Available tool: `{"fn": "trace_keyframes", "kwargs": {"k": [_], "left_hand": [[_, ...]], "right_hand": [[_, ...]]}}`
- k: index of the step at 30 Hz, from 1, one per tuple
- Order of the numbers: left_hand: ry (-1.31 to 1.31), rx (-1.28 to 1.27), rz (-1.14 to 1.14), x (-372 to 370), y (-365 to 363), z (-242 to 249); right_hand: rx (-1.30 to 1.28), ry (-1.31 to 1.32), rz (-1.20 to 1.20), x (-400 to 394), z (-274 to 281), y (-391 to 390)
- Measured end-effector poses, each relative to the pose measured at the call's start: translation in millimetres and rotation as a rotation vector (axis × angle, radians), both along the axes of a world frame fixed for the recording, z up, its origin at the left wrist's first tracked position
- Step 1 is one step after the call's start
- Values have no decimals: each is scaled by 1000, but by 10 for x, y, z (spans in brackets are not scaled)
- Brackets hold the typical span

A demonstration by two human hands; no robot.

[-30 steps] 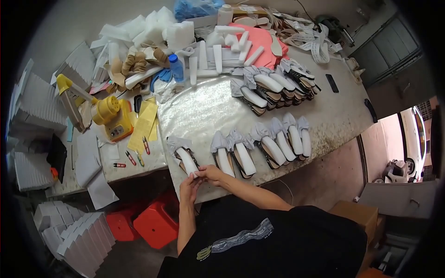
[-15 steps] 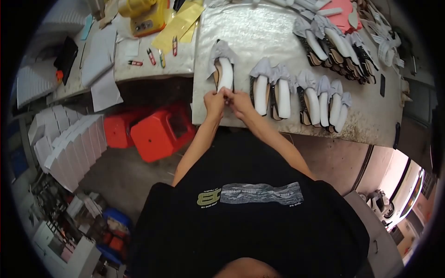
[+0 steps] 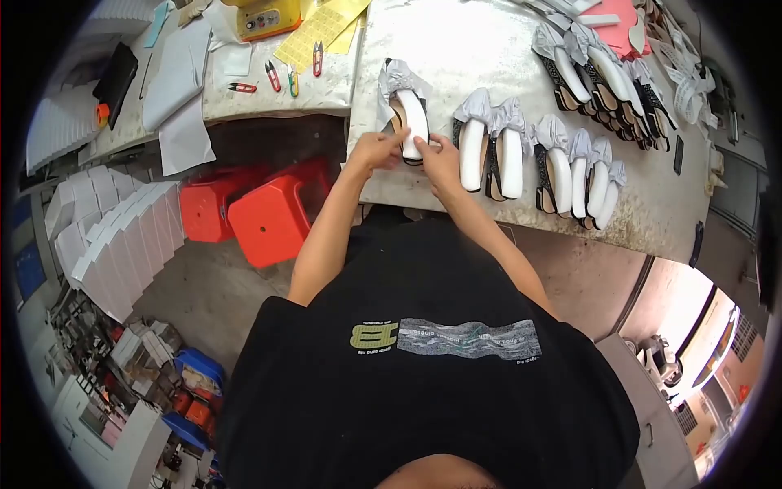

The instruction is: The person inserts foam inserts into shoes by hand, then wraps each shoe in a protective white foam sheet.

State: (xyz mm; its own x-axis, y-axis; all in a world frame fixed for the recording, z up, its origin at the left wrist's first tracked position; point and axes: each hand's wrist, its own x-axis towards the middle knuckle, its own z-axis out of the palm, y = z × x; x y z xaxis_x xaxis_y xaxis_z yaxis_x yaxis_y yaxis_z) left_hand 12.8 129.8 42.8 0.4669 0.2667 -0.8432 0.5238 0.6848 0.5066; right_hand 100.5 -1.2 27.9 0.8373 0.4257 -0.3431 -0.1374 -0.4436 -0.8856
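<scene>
A black-edged sandal (image 3: 395,120) lies on the near left part of the metal-topped table, toe away from me. Crumpled grey tissue (image 3: 399,77) wraps its toe, and a thick white strip (image 3: 414,114) runs along its tan insole. At the heel's left side, my left hand (image 3: 376,153) has its fingers closed in against the sandal and strip; the fingertips are partly hidden. My right hand (image 3: 441,165) grips the heel from the right, thumb on the white strip.
Several similar sandals (image 3: 511,163) stand in a row to the right, with a larger pile (image 3: 599,77) behind. Red-handled snips (image 3: 318,59) and yellow sheets (image 3: 326,33) lie on the left table. Red stools (image 3: 269,220) and stacked white boxes (image 3: 122,244) stand below left.
My hands have parted from their joined position at the heel tip and now sit on either side of it. The whole view has shifted slightly.
</scene>
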Motion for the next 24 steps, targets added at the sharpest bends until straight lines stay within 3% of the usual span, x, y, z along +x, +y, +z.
{"fn": "trace_keyframes", "kwargs": {"k": [2,8,12,18,22,23,24], "left_hand": [[70,174,85,53,47,-8],[-9,422,28,231,119,-205],[103,836,-319,246,254,-455],[67,891,-350,234,254,-497],[3,441,-202,222,315,-361],[-4,442,-205,253,365,-264],[56,618,-234,306,434,-172]], "right_hand": [[-88,-580,120,-41,-169,16],[-264,-653,443,11,53,310],[-263,-843,436,-12,-45,390],[-148,-819,686,172,-141,327],[-64,-621,757,356,-70,232],[-67,-626,753,330,-58,224],[-72,-674,677,265,-51,198]]}}
